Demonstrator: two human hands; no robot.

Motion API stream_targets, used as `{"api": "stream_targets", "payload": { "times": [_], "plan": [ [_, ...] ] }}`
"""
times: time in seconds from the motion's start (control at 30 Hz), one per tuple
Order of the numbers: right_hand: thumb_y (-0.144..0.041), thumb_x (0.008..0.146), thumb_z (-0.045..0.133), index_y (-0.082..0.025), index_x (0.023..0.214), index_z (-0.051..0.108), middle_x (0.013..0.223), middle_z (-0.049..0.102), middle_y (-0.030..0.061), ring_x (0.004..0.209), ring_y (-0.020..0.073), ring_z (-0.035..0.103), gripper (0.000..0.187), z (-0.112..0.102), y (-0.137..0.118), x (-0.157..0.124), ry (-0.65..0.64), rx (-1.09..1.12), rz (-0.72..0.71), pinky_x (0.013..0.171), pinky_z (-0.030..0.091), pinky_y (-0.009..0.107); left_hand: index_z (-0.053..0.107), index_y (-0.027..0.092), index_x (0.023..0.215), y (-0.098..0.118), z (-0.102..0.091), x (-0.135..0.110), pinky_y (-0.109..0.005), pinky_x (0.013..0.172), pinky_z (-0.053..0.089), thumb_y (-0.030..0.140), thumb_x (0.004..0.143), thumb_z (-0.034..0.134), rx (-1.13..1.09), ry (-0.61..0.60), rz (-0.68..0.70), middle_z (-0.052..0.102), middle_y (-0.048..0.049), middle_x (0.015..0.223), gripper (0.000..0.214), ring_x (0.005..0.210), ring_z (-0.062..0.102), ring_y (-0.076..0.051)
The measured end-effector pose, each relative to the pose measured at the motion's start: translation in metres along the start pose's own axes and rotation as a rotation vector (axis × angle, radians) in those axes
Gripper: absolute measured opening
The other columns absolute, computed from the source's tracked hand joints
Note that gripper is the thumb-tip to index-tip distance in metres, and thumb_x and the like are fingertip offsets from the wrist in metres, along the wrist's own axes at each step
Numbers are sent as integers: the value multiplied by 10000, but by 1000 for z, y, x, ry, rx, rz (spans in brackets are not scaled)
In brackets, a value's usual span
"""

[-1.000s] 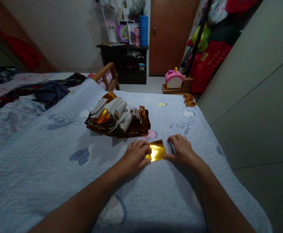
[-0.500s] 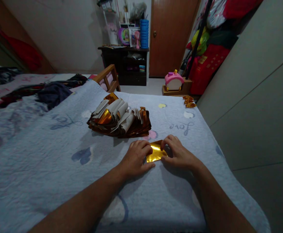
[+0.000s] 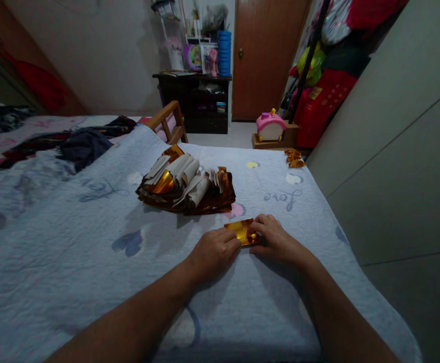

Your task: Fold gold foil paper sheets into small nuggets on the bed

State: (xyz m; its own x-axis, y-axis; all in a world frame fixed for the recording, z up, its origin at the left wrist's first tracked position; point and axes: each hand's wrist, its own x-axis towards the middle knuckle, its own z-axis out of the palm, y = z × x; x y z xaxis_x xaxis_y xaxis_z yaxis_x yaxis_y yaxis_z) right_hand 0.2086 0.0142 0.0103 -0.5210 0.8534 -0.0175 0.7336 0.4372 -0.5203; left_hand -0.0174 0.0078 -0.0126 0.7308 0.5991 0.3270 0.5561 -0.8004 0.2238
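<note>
A small sheet of gold foil paper (image 3: 241, 229) lies on the pale blue bedspread (image 3: 91, 262), partly folded over. My left hand (image 3: 212, 252) pinches its near left edge with curled fingers. My right hand (image 3: 273, 238) presses on its right side, fingers bent over the paper. Just behind the sheet sits a pile of gold and white foil papers (image 3: 185, 186).
A few folded gold pieces (image 3: 293, 158) lie at the bed's far right corner. Dark clothes (image 3: 79, 141) are heaped at the left. A wooden chair (image 3: 167, 121), a dark cabinet (image 3: 199, 101), a pink toy (image 3: 269, 124) and a grey wardrobe (image 3: 393, 126) stand beyond.
The gold sheet went from lying flat to being folded over. My hands came closer together, and my left hand slid toward me along the sheet's near edge.
</note>
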Motion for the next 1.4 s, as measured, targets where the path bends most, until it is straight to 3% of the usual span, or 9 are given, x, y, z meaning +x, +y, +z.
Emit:
{"api": "stream_targets", "payload": {
  "times": [0.27,0.67,0.93,1.4],
  "plan": [
    [-120,859,704,-224,881,724,969,622,53,970,218,552,109,5,14,1,83,71,-21,871,445,364,673,161,881,-2,-2,0,-326,725,510,182,953,568,-118,19,-79,678,-71,884,129,808,609,-199],
    [-114,864,680,-216,841,734,931,663,42,935,204,588,118,-7,-1,-1,27,64,7,860,440,348,651,177,894,2,-11,1,-387,815,495,147,823,590,-164,-75,-195,651,-78,933,99,887,593,-235],
    [-114,882,633,-203,754,722,817,676,32,831,179,589,180,-8,-2,3,15,81,41,816,423,320,675,161,902,-2,-6,3,-385,860,492,203,968,527,-216,-75,-300,680,-89,946,168,929,620,-236],
    [-178,868,642,-201,750,655,835,678,74,816,227,564,121,2,-1,6,56,-53,192,771,420,361,633,178,798,0,-6,7,-371,819,443,245,940,567,-193,-64,-461,623,-54,885,170,880,588,-222]
  ]
}}
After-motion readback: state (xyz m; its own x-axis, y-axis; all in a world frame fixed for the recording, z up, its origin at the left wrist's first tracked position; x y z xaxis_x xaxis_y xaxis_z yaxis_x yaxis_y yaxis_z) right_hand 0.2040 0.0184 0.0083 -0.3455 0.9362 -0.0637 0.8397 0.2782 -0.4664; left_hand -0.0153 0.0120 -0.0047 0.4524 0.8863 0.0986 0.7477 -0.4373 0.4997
